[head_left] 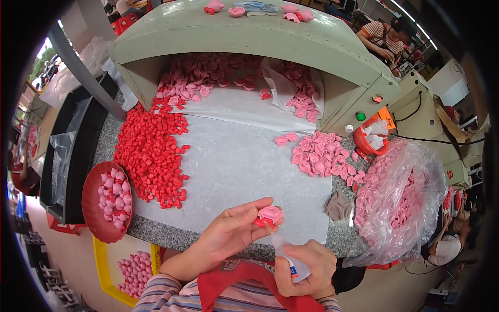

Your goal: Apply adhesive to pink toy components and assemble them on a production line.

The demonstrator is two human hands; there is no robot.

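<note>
Between the thumb and fingertips of my left hand (231,229) is a small pink plastic shell (270,213), its hollow side up, with a red piece (262,223) against its lower edge. My right hand (314,268) is wrapped round a small white squeeze bottle (297,262). The bottle's pale tip points up toward the shell, a little apart from it. Both hands are above the near edge of a white paper sheet (234,161). To the left spreads a heap of small red pieces (150,161); to the right lies a pile of pink shells (322,156).
A pale green machine with an arched opening (244,31) stands at the back, more shells inside. Left are a red bowl (89,205) of pink-and-red parts and a black tray (78,140). A grey cloth (339,206), red basket (364,147) and plastic bag of shells (431,182) lie right.
</note>
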